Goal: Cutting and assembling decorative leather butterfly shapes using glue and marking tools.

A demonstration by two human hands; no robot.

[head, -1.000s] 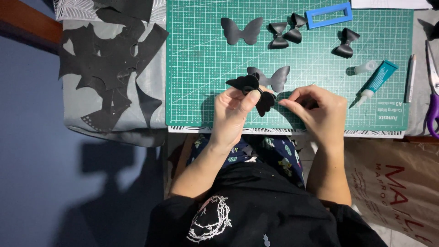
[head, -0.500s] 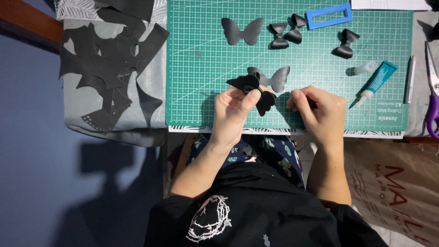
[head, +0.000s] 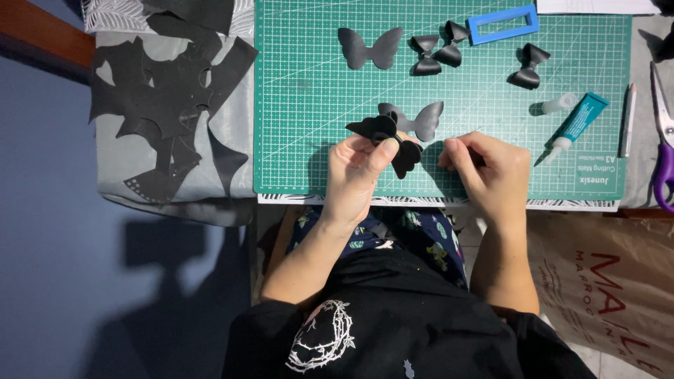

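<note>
1. My left hand (head: 354,175) hovers over the near edge of the green gridded cutting mat (head: 309,98), and its fingers (head: 382,156) pinch a black butterfly-shaped cut-out of thin sheet (head: 386,137) at the middle, so the piece stands up off the mat.
2. My right hand (head: 491,175) rests on the mat just beside it; its fingers (head: 453,151) are curled in together. I cannot tell whether they grip anything.
3. A second flat butterfly shape, dark grey (head: 421,121), lies on the mat directly behind the one I hold, partly hidden by it.
4. Farther up the mat lie another flat black butterfly cut-out (head: 370,48), a pair of folded black bows (head: 437,49) touching each other, and one more folded black bow (head: 528,67) apart to the right.
5. A blue rectangular frame template (head: 503,23) sits at the top edge of the mat.
6. A teal glue tube (head: 577,125) lies at the right, with its white cap (head: 559,103) off and just beside it.
7. Purple-handled scissors (head: 663,154) lie on the desk right of the mat.
8. Black sheet offcuts (head: 161,91) lie on grey cloth to the left.
</note>
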